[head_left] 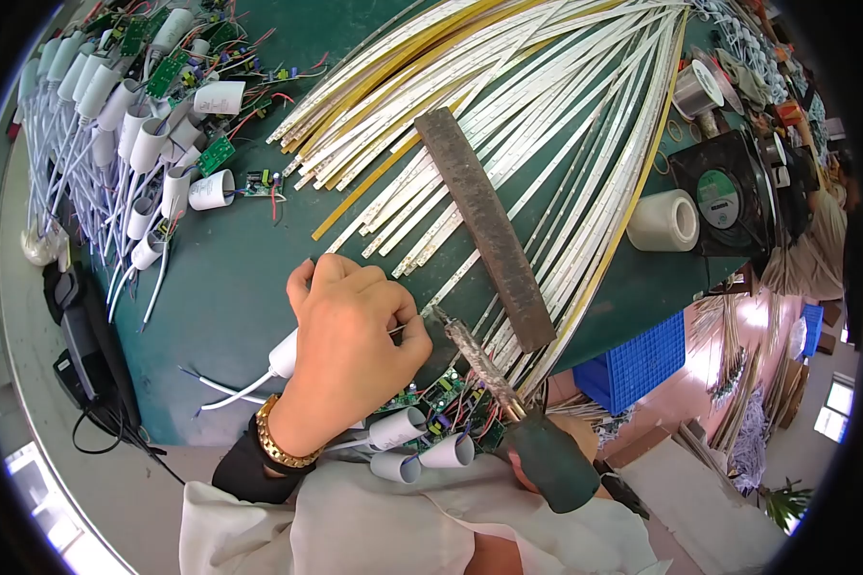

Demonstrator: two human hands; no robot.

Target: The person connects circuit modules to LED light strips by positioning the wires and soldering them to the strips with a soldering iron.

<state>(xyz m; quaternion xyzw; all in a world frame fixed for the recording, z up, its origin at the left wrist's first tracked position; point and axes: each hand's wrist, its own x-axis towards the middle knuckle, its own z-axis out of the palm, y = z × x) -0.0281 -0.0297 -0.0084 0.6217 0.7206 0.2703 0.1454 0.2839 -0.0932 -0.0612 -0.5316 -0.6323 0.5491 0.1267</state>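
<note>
My left hand (355, 321) is closed in a pinch at the front of the green table (211, 316); a thin wire shows between the fingers. Beside it lies a white cylindrical housing (283, 355) with a white cable. My right hand (571, 436), partly hidden, holds a soldering iron (489, 369) by its dark handle. The iron's tip touches or nearly touches the end of a white LED strip (455, 278) near my left fingertips. A rusty metal bar (484, 225) lies across the fanned strips. Several white housings (393, 428) and circuit boards (441, 393) lie close to my body.
A pile of white housings with cables (149, 144) fills the back left. At the right are a roll of clear film (664, 222), a black fan (724, 192) and a solder spool (697, 91). A blue crate (642, 359) stands below the table's right edge.
</note>
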